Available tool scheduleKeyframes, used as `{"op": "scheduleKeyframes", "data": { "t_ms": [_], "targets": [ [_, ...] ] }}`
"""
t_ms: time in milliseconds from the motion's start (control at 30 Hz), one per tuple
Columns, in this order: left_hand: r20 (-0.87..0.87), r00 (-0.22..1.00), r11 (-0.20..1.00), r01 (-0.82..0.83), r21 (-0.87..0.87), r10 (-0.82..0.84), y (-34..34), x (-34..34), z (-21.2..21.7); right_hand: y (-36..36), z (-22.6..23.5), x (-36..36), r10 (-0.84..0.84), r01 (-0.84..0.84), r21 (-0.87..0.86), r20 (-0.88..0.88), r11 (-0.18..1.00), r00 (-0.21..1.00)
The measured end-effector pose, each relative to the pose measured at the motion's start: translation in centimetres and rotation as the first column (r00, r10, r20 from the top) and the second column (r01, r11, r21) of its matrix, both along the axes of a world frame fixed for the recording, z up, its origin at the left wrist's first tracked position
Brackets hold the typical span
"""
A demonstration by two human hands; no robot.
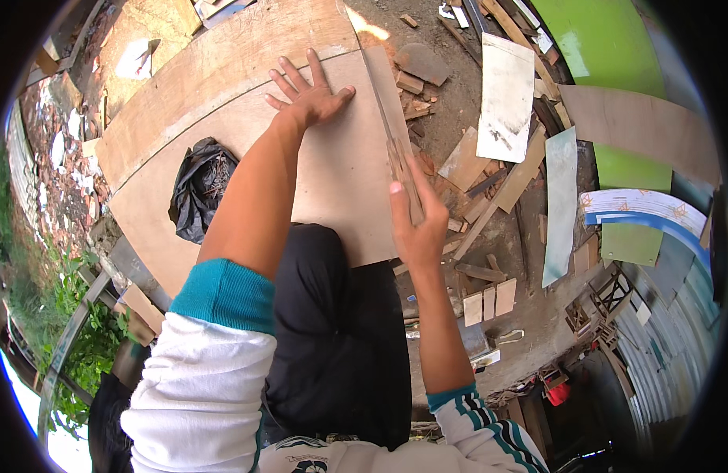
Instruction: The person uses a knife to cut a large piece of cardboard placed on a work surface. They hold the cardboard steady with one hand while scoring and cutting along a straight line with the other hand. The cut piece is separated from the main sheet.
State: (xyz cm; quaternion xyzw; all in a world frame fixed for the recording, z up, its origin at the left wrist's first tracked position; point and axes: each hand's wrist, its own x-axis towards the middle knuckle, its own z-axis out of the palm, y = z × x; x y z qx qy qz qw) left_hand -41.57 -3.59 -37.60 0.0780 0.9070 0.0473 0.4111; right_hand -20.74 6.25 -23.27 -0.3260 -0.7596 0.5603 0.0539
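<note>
A plywood sheet [332,181] lies in front of me, with a dark seam or line running across its far part. My left hand [316,102] is pressed flat on it, fingers spread. At the sheet's right edge my right hand [419,225] is closed around the wooden handle of a handsaw [406,185]. The saw is seen nearly edge-on, its thin blade pointing away along a cut line. A narrow strip of plywood [389,91] lies just right of that line. Beside my left forearm sits a crumpled black plastic bag [200,193] with what look like nails inside.
My bent knee [312,248] is against the sheet's near edge. Wood offcuts [478,209] litter the ground to the right, with a white panel [506,98] among them. Green boards [596,39] and corrugated metal [663,347] stand farther right. Rubble and plants [64,315] fill the left side.
</note>
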Motion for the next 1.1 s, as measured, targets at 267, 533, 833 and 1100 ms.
{"op": "scheduleKeyframes", "data": {
  "t_ms": [267, 533, 833, 1100],
  "targets": [
    [-0.004, 1.000, 1.000, -0.005, 0.012, 0.005, 0.4, -1.1, 0.6, -0.3, 0.2, 0.4, 0.029, -0.028, 0.025, -0.023, 0.999, 0.999],
    [0.001, 0.999, 0.998, -0.052, 0.031, 0.052, 0.0, -1.1, 0.9, 0.0, -0.2, -1.4, 0.035, -0.035, 0.028, 0.000, 0.999, 0.999],
    [-0.014, 1.000, 0.999, -0.027, 0.027, 0.027, 1.4, -0.6, 0.5, 2.1, -2.3, -3.3, -0.006, 0.005, -0.029, -0.022, 1.000, 1.000],
    [-0.035, 0.999, 1.000, -0.022, 0.014, 0.023, 0.7, -1.4, 0.1, -0.8, 1.7, 3.0, 0.027, -0.027, -0.018, -0.013, 0.999, 1.000]
  ]
}}
